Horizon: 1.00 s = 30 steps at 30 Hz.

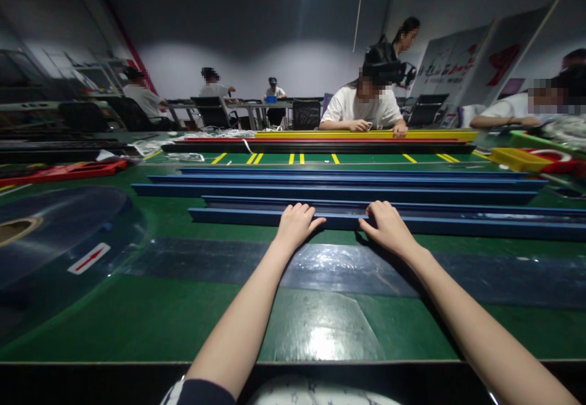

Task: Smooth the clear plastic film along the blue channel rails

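Observation:
A long blue channel-shaped strip (238,215) lies crosswise on the green table. My left hand (297,225) grips it near the middle, fingers curled over into the channel and thumb along the near side. To the right, my right hand (384,225) holds the same strip in a similar way, a short gap apart. Between my hands and the table's near edge, a flat clear film band (329,264) runs crosswise under my forearms. It leads from a large clear roll (59,252) at the left, which bears a red arrow label.
More blue strips (320,192) lie parallel just beyond. Farther back are black, red and yellow strips (366,134), where a person in a white shirt leans over the table. A yellow tray (517,159) sits at the right, red parts (68,171) at the left.

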Motion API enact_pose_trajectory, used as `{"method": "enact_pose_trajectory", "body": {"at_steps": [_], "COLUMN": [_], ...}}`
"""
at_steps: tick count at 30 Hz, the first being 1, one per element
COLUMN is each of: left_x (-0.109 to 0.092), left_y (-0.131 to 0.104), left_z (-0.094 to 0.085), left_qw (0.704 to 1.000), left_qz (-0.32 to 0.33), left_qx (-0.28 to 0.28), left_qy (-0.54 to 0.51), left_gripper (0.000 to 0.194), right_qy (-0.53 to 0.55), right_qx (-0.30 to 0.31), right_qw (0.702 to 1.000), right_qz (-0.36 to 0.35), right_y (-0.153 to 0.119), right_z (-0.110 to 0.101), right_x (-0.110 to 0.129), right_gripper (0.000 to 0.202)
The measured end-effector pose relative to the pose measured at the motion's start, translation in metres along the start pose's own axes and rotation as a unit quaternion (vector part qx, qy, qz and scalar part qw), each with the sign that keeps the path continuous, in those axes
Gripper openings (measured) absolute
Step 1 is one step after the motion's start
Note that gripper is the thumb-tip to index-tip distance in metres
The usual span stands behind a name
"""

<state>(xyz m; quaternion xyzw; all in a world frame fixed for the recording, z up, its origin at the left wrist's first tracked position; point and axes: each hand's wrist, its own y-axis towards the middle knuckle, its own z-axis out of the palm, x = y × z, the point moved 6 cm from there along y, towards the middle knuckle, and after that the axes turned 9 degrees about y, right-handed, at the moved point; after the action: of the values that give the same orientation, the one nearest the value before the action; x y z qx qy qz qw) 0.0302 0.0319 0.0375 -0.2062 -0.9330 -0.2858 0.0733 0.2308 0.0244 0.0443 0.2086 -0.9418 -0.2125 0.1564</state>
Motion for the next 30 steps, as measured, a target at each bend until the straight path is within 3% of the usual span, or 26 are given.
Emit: {"method": "enact_pose_trajectory", "body": {"at_steps": [10, 21, 30], "left_x": [0.002, 0.054, 0.051], "left_y": [-0.007, -0.029, -0.030], "left_z": [-0.003, -0.005, -0.006], "left_qw": [1.000, 0.999, 0.999], "left_qz": [0.017, -0.035, -0.043], "left_qx": [0.024, 0.033, 0.022], "left_qy": [0.009, 0.021, 0.025], "left_gripper": [0.042, 0.038, 0.036], "right_qy": [0.061, 0.093, 0.068], "right_qx": [0.000, 0.032, 0.001], "right_qw": [0.998, 0.995, 0.997], "right_qz": [-0.020, -0.034, -0.036], "right_y": [0.007, 0.026, 0.023], "right_z": [0.004, 0.022, 0.024], "right_x": [0.024, 0.052, 0.054], "right_gripper": [0.015, 0.015, 0.015]}}
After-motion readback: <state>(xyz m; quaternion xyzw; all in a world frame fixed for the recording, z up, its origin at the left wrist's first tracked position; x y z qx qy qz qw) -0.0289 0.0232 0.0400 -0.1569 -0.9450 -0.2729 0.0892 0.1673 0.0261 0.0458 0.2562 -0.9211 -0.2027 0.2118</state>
